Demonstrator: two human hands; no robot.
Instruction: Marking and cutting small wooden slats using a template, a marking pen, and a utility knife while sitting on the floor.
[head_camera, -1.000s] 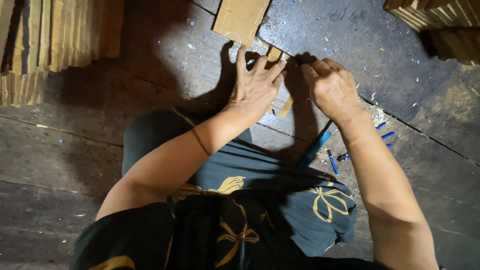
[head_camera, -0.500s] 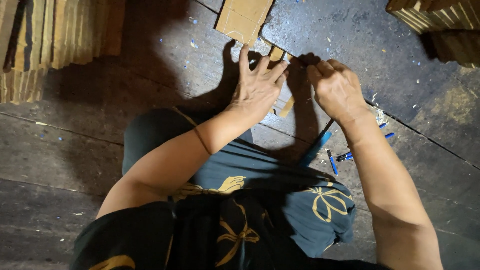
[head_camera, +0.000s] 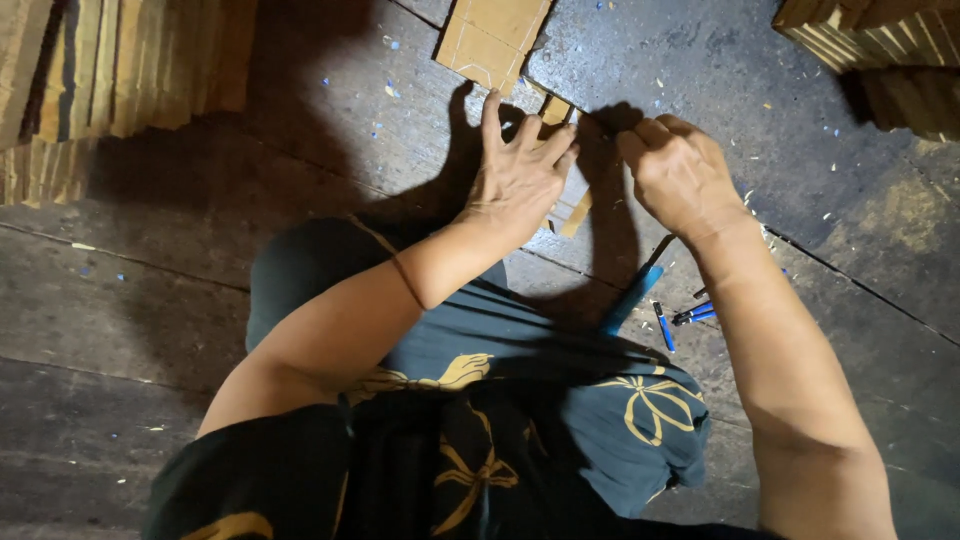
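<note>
The cardboard (head_camera: 495, 40) lies flat on the floor (head_camera: 150, 300) at 12 o'clock; likely light, stiff, best pinned flat. Left hand (head_camera: 520, 180) presses it, fingers spread. Right hand (head_camera: 680, 175) is clenched; contents hidden. Blue pens (head_camera: 665, 320) lie at 4 o'clock.

Left hand (head_camera: 520, 175) flat, fingers spread; right hand (head_camera: 680, 175) fisted, knuckles up.

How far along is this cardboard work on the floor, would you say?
Done, it seems: stacks of cardboard pieces stand at the left, more at the right. In hand: the left hand presses flat on a cardboard piece while the right hand is fisted beside it; its tool is hidden. How much is left cannot be told.
</note>
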